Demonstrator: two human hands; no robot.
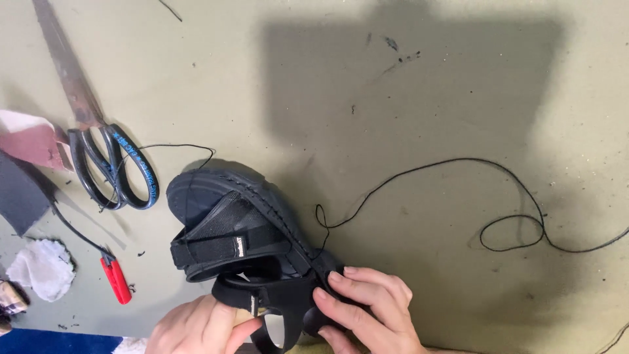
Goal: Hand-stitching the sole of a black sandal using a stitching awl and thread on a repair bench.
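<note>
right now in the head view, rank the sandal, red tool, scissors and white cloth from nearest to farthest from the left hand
1. sandal: touching the left hand, just above it
2. red tool: on the table, off to the left
3. white cloth: farther left, near the edge
4. scissors: up and left, farthest

At the left of the olive-green work surface (pixel 458 98) we see large rusty-bladed scissors with black loop handles (pixel 98 154). Below them lies a small red-handled tool (pixel 116 280), beside a white frayed cloth scrap (pixel 40 269). Against the left edge sit a dark grey sheet of material (pixel 19 193) and a reddish-brown piece (pixel 29 141) (partly cut off by the frame).
</note>
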